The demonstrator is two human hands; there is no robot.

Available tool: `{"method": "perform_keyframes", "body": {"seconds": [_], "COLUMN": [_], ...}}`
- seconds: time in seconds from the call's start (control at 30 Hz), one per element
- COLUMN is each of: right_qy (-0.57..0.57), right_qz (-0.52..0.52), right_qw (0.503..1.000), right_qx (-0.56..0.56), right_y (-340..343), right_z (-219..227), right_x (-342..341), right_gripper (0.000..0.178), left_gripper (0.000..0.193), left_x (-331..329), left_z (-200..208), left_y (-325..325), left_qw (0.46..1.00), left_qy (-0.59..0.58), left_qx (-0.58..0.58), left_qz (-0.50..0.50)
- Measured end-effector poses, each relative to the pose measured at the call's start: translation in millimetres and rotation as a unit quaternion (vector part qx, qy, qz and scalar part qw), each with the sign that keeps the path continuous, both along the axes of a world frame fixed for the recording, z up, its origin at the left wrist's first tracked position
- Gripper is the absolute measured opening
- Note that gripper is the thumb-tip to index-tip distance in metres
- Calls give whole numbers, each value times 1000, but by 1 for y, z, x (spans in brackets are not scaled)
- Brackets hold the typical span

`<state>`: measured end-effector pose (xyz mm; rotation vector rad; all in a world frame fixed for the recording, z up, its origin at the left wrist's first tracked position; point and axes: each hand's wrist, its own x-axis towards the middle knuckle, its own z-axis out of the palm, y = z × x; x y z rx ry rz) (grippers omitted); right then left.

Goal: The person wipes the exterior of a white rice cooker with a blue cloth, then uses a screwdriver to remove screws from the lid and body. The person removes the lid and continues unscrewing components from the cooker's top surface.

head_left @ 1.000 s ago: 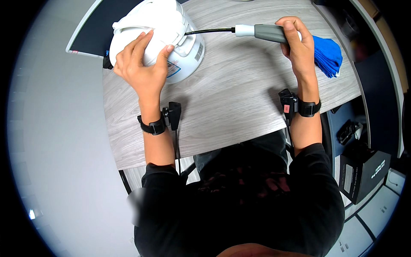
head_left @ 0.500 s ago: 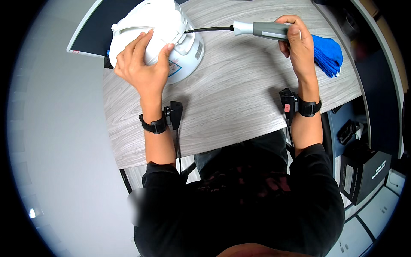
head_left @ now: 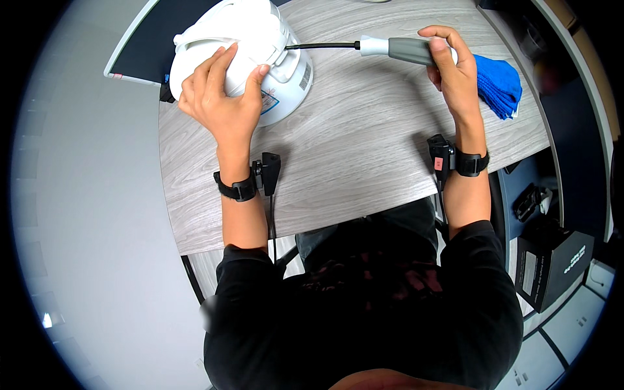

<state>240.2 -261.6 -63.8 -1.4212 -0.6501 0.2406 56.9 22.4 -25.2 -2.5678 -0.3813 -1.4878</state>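
The left hand (head_left: 224,107), fingers spread, rests on a white lidded pot (head_left: 257,42) at eleven o'clock on the surface (head_left: 364,130). Slightly farther, towards half past one, the right hand (head_left: 457,75), fingers curled, grips a grey-handled screwdriver (head_left: 408,51) pointing to nine.

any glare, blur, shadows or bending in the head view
All in the head view: the desk's front edge bows and the corners go black; a soft shadow lies on the desk left of the right hand; the white lid looks nearly washed out; a small bright spot glares at lower left; a blurred grey patch borders the left sleeve.
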Motion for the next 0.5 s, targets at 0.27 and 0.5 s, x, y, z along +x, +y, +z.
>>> {"method": "perform_keyframes", "body": {"seconds": [0.27, 0.5], "right_qy": [-179, -17], "right_qz": [-23, -13], "right_qw": [968, 999], "right_qx": [177, 31], "right_y": [17, 1], "right_z": [-10, -3], "right_x": [0, -4], "right_gripper": [34, 37], "left_gripper": [49, 49], "left_x": [2, 1], "left_z": [1, -1], "left_y": [-1, -1], "left_qw": [1000, 1000], "left_qy": [1, -3], "left_qx": [1, 4], "left_qz": [-4, -4]}}
